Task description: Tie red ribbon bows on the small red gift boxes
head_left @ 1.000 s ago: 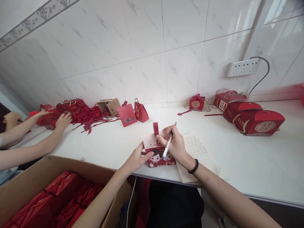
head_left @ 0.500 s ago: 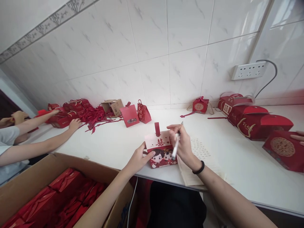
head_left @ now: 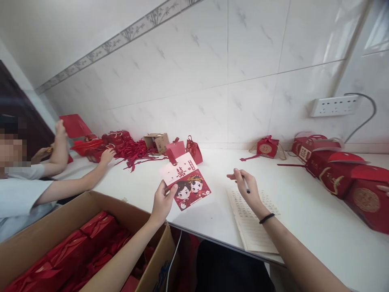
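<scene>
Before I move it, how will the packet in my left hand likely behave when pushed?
The packet is probably stiff: its front looks flat though your left hand grips only one edge. It's likely light, since that hand alone holds it. Its smooth-looking face might slide easily on the table.

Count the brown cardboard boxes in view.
2: the large carton at lower left, with red boxes inside, and the small cardboard box on the white table, near the tiled wall. More may be hidden.
</scene>
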{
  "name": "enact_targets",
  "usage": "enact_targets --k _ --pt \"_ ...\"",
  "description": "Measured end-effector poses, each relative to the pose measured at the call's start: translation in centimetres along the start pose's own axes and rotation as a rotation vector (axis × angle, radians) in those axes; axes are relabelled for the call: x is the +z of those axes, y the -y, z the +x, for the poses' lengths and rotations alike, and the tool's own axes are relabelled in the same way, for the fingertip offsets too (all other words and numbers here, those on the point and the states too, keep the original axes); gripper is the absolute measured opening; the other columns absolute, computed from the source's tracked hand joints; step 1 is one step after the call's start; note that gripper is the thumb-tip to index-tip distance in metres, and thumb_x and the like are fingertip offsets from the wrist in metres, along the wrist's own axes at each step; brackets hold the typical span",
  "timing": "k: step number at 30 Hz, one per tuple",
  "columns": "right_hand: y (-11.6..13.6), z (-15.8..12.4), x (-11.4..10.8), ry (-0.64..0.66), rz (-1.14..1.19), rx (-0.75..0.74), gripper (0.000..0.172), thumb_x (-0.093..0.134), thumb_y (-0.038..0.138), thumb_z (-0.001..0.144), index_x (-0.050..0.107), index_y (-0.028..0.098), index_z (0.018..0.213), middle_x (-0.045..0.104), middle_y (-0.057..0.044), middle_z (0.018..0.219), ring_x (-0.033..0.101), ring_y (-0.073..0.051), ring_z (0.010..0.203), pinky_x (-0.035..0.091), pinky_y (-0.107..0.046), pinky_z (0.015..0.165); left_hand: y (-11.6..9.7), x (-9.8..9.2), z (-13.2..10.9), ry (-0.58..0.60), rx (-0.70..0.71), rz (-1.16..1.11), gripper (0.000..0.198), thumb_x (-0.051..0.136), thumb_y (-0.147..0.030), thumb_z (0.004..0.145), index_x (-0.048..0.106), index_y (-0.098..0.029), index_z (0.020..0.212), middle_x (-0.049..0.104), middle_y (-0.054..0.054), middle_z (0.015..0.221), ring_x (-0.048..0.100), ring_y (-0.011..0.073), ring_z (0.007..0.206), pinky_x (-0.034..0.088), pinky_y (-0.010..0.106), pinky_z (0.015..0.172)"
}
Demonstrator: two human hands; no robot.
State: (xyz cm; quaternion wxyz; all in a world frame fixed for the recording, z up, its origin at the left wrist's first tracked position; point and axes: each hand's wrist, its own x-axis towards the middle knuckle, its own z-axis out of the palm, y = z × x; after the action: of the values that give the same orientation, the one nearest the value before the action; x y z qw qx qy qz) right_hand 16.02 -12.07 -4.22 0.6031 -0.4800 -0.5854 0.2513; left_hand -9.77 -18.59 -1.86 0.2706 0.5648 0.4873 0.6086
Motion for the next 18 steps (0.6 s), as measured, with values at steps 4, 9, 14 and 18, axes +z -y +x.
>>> enact_targets --k 4,9,14,18 --pt "-0.3 -0.5 0.3 0.05 -0.002 0.027 0.037 0.037 0.047 0.08 0.055 0.017 0.088 0.068 -0.014 0.08 0.064 -0.028 0.077 0.051 -0.043 0.066 -1.4 -3.5 -0.8 -0.216 0.006 -0.042 0.034 0.063 -0.037 0.076 0.056 -0.018 0.103 0.066 0.006 0.107 0.06 0.0202 0.1 0.047 0.027 0.086" --pt "-0.5 -0.7 0.3 0.139 -0.094 0.019 0.029 0.041 0.045 0.07 0.053 0.021 0.082 0.068 -0.012 0.077 0.065 -0.029 0.077 0.05 -0.045 0.068 -3.5 -8.1 -2.3 -0.467 -0.35 -0.474 0.02 0.055 -0.026 0.081 0.059 -0.016 0.098 0.069 0.003 0.088 0.065 0.0143 0.076 0.053 0.024 0.066" --pt "-0.2 -1.2 0.2 0.216 -0.213 0.0 0.022 0.045 0.047 0.062 0.052 0.029 0.074 0.068 -0.013 0.07 0.063 -0.031 0.067 0.045 -0.047 0.064 -4.2 -11.9 -5.2 -0.614 -0.549 -0.65 0.013 0.052 -0.017 0.081 0.06 -0.016 0.091 0.066 0.0 0.066 0.062 0.0108 0.054 0.052 0.019 0.052" --pt "-2.2 -1.3 0.2 0.277 -0.276 -0.012 0.023 0.048 0.054 0.058 0.054 0.037 0.072 0.067 -0.013 0.072 0.06 -0.028 0.055 0.038 -0.045 0.054 -3.6 -14.5 -8.3 -0.621 -0.605 -0.678 0.014 0.052 -0.016 0.081 0.061 -0.016 0.092 0.066 0.0 0.063 0.062 0.0111 0.051 0.052 0.019 0.05"
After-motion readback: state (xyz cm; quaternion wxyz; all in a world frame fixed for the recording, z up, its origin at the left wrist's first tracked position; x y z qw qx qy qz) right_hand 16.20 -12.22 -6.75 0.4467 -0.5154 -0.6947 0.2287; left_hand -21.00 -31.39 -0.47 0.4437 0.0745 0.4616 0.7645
